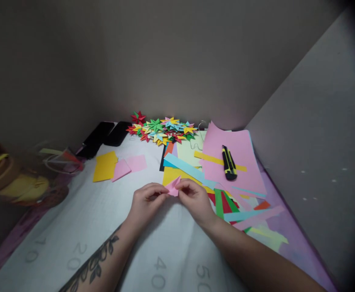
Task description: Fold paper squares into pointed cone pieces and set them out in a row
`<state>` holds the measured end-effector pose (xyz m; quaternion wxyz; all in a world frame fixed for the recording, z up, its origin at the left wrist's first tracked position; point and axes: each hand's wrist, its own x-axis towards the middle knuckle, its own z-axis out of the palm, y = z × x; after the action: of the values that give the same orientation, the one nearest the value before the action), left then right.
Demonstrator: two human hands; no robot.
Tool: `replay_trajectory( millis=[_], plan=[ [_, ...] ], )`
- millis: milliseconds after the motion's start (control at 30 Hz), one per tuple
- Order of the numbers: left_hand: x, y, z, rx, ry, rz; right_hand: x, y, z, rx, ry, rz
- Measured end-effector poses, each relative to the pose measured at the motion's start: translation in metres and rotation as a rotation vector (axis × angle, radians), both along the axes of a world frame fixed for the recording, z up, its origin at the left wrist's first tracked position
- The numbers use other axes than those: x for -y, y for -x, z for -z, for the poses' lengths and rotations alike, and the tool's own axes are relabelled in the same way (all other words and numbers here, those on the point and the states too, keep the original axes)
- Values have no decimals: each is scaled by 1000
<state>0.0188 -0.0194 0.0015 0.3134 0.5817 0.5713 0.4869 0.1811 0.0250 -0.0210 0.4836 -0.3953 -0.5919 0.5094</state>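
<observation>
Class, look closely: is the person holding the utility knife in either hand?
No, the utility knife lies on a pink sheet, while left hand and right hand pinch a folded pink paper.

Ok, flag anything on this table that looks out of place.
Nothing is damaged or spilled. The untidy spot is the heap of coloured strips, fanned askew beside the right hand, which pinches a folded pink paper with the left hand. A utility knife lies loose on the pink sheet; its blade cannot be made out.
</observation>
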Motion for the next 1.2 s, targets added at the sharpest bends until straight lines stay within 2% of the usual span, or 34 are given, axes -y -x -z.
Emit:
replay_trajectory(
  millis=[233,467,700,900,1033,1100,1200],
  plan=[
    [2,1,3,-25,-40,-40,1,-1,-2,3,-12,-7],
    [3,1,3,-48,-123,-6,2,1,-1,-58,-16,-35],
    [4,-6,3,118,17,-56,6,4,0,-142,30,-33],
    [4,-16,7,238,147,-143,7,9,1,-199,153,75],
    [1,-19,8,336,234,-33,5,10,1,-194,158,98],
    [0,-18,9,363,254,10,5,10,1,-151,139,69],
    [0,-17,10,335,236,0,6,10,4,-60,116,-20]
  ],
)
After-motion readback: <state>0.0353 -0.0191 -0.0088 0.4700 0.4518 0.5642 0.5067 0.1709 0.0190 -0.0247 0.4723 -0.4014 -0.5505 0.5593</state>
